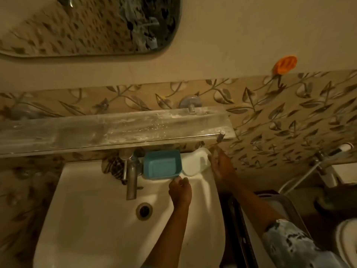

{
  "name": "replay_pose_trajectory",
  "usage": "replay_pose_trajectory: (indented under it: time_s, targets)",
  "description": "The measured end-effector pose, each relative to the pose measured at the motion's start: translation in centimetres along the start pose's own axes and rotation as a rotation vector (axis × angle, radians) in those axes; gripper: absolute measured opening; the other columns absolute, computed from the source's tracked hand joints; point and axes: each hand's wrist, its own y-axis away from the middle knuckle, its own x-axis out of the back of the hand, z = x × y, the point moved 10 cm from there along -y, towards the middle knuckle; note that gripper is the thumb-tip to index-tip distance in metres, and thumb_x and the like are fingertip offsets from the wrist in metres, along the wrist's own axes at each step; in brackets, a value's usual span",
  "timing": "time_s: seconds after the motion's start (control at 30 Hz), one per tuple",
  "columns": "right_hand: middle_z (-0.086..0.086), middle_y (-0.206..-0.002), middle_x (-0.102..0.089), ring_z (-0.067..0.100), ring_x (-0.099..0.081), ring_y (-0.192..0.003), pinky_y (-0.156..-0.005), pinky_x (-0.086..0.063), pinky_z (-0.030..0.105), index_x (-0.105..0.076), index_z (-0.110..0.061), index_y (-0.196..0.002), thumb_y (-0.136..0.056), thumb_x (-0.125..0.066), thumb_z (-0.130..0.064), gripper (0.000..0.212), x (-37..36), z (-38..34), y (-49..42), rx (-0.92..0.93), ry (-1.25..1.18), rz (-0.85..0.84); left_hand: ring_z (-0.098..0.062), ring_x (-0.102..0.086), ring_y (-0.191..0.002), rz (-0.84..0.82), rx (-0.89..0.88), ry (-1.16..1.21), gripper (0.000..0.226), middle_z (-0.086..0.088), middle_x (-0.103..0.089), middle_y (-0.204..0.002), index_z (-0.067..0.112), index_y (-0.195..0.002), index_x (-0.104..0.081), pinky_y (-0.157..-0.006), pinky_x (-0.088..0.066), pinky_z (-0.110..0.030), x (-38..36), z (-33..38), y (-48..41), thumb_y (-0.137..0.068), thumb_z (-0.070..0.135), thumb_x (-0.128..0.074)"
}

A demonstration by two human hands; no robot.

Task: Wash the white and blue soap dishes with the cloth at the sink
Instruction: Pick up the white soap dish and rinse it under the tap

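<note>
both dishes on the ledge right of the tap, a hand at each

your patterned sleeve (293, 246) sits lowest and closest, on the right forearm that crosses the right rim of the white sink (87, 219). your right hand (222, 167) reaches well right of the tap (131, 178) and touches the far end of the white soap dish (195, 163); blur hides whether the fingers clamp it. your left hand (180, 191) rests with curled fingers on the ledge just right of the tap, at the front corner of the blue soap dish (161, 164); you cannot tell if it pinches the rim.

the blue dish stands just right of the tap, and the white one touches its far side. a striped cloth (114, 167) is bunched just left of the tap.

above the tap a cloudy glass shelf (116, 128) overhangs both dishes closely, with leaf-patterned tiles (280, 113) behind and a mirror (87, 26) higher up. an orange holder (286, 64) hangs on the wall far right of the tap.

open room lies in front of the tap, over the bowl and its drain (144, 209). a dark rack (280, 206) crowds the sink's right edge.
</note>
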Motion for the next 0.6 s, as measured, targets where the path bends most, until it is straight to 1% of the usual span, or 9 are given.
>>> replay_pose_trajectory:
  time_s: [0.1,0.2,0.33,0.4,0.43,0.47,0.53,0.57,0.6]
  targets:
    - [0.008,-0.11,-0.064,0.021,-0.063,-0.097,-0.083,-0.055,0.044,-0.054,-0.016,-0.121,-0.097,-0.042,-0.04,0.036,-0.6,0.8,-1.2,-0.003,-0.018,-0.004,-0.033,-0.064,-0.1,0.007,0.034,0.101,0.025,-0.018,-0.067,-0.106,0.002,-0.104,-0.066,-0.089,-0.054,-0.045,-0.9,0.1,-0.8,-0.087,0.019,-0.057]
    - [0.01,-0.108,-0.068,0.02,-0.065,-0.096,-0.084,-0.056,0.042,-0.058,-0.01,-0.125,-0.098,-0.039,-0.037,0.043,-1.4,0.6,-1.2,0.043,-0.017,-0.024,-0.027,-0.065,-0.099,0.019,0.054,0.16,0.026,-0.012,-0.069,-0.106,0.008,-0.109,-0.067,-0.091,-0.054,-0.045,-1.4,-0.1,-1.2,-0.087,0.02,-0.061]
    - [0.011,-0.109,-0.07,0.021,-0.066,-0.096,-0.08,-0.054,0.025,-0.059,-0.007,-0.125,-0.086,-0.033,-0.067,0.077,-1.6,1.1,-1.3,0.082,-0.08,-0.018,-0.026,-0.065,-0.097,0.02,-0.004,0.122,0.024,-0.013,-0.069,-0.104,0.007,-0.106,-0.068,-0.089,-0.054,-0.044,-1.7,0.5,-1.1,-0.086,0.021,-0.062]
    - [0.012,-0.111,-0.069,0.022,-0.065,-0.1,-0.085,-0.055,0.029,-0.059,-0.006,-0.126,-0.08,-0.036,-0.075,0.086,-1.6,2.4,-1.1,0.035,-0.147,0.002,-0.026,-0.065,-0.1,0.023,-0.018,0.118,0.026,-0.012,-0.069,-0.105,0.007,-0.109,-0.068,-0.091,-0.054,-0.043,-1.5,0.7,-0.6,-0.087,0.02,-0.063]
    - [0.012,-0.113,-0.069,0.021,-0.065,-0.102,-0.086,-0.054,0.03,-0.058,-0.006,-0.127,-0.08,-0.037,-0.075,0.086,-1.5,2.7,-0.8,0.013,-0.171,0.015,-0.026,-0.064,-0.101,0.026,-0.022,0.114,0.029,-0.012,-0.069,-0.108,0.007,-0.113,-0.067,-0.092,-0.053,-0.043,-1.4,0.6,-0.5,-0.087,0.02,-0.063]
    - [0.013,-0.115,-0.068,0.022,-0.064,-0.104,-0.086,-0.053,0.027,-0.057,-0.004,-0.128,-0.085,-0.04,-0.067,0.079,-1.3,2.3,-0.3,-0.003,-0.174,0.024,-0.025,-0.064,-0.103,0.026,-0.025,0.11,0.032,-0.011,-0.069,-0.11,0.008,-0.117,-0.065,-0.093,-0.053,-0.043,-1.2,0.5,-0.3,-0.088,0.021,-0.062]
    - [0.012,-0.115,-0.066,0.026,-0.062,-0.106,-0.084,-0.049,0.024,-0.056,0.0,-0.127,-0.095,-0.047,-0.035,0.048,-1.0,1.9,1.0,-0.026,-0.148,0.048,-0.023,-0.064,-0.103,0.032,-0.033,0.117,0.034,-0.01,-0.069,-0.113,0.008,-0.119,-0.064,-0.093,-0.053,-0.043,-0.9,0.2,0.1,-0.087,0.021,-0.063]
    - [0.011,-0.113,-0.066,0.027,-0.063,-0.105,-0.082,-0.048,0.025,-0.057,0.0,-0.124,-0.096,-0.05,-0.027,0.04,-1.1,2.2,1.5,-0.044,-0.16,0.064,-0.023,-0.065,-0.101,0.037,-0.032,0.138,0.034,-0.01,-0.07,-0.111,0.008,-0.118,-0.064,-0.092,-0.053,-0.043,-0.6,0.0,0.4,-0.086,0.021,-0.064]
    - [0.009,-0.11,-0.066,0.027,-0.064,-0.103,-0.081,-0.05,0.027,-0.059,-0.001,-0.121,-0.095,-0.052,-0.034,0.043,-1.0,2.1,2.3,-0.058,-0.175,0.077,-0.024,-0.066,-0.098,0.042,-0.026,0.173,0.033,-0.009,-0.071,-0.107,0.007,-0.116,-0.065,-0.09,-0.054,-0.043,-0.2,-0.2,0.7,-0.086,0.018,-0.066]
